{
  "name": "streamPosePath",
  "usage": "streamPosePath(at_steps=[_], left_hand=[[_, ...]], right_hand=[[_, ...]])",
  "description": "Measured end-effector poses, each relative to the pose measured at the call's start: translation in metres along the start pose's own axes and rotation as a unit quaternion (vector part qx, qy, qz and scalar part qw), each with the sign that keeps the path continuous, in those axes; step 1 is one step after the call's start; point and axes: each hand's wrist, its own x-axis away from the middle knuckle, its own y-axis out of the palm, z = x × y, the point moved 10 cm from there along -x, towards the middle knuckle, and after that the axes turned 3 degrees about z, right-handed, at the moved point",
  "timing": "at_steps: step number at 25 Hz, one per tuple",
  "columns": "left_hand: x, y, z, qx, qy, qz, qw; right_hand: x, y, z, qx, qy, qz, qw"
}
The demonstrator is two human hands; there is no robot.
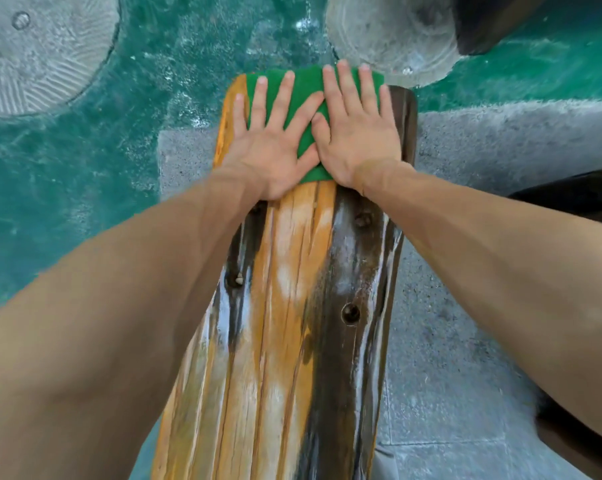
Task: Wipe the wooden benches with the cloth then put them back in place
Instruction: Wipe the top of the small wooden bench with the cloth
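Hands flat, side by side, fingers straight and spread; left hand (265,143) and right hand (356,133) both press palm-down on the green cloth (306,88), thumbs touching or nearly so at the middle; nothing gripped or pinched; left little finger lies off the cloth on bare wood; both forearms bare, reaching in from the lower corners. Cloth sits at the far end of the wooden bench (292,323), its far edge at or just past the end of the plank; near edge shows between the two wrists. Bench top runs lengthwise away from the camera; orange grain in the centre and left, dark streaks on the right and along the left edge; surface glossy, looks wet; round recessed holes (350,313) visible in the dark bands. Below the bench, grey concrete slab (483,140) to the right; teal painted floor (85,161) to the left and beyond; two round grey concrete discs (33,57) on it at top. Dark object (493,22) at the upper right corner, unidentified.
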Motion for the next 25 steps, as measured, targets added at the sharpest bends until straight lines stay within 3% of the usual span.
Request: streamPosePath(at_steps=[3, 7, 13, 18, 21, 25], left_hand=[[0.056, 0.012, -0.029, 0.018, -0.056, 0.005, 0.998], [0.156, 0.03, -0.027, 0.054, -0.105, 0.018, 0.993], [0.331, 0.069, 0.027, 0.014, -0.069, -0.015, 0.997], [0.474, 0.11, 0.069, 0.038, -0.061, -0.1, 0.992], [0.511, 0.122, 0.082, 0.027, -0.046, -0.12, 0.991], [0.477, 0.112, 0.081, 0.005, 0.006, -0.104, 0.995]], right_hand=[[0.029, 0.011, -0.049, -0.006, -0.061, 0.005, 0.998], [0.114, 0.027, -0.086, -0.009, -0.074, 0.001, 0.997], [0.3, 0.061, -0.105, -0.023, -0.049, -0.032, 0.998], [0.453, 0.09, -0.123, -0.008, -0.06, -0.038, 0.997], [0.496, 0.1, -0.125, -0.006, -0.062, -0.06, 0.996], [0.471, 0.091, -0.115, -0.006, -0.034, -0.064, 0.997]])
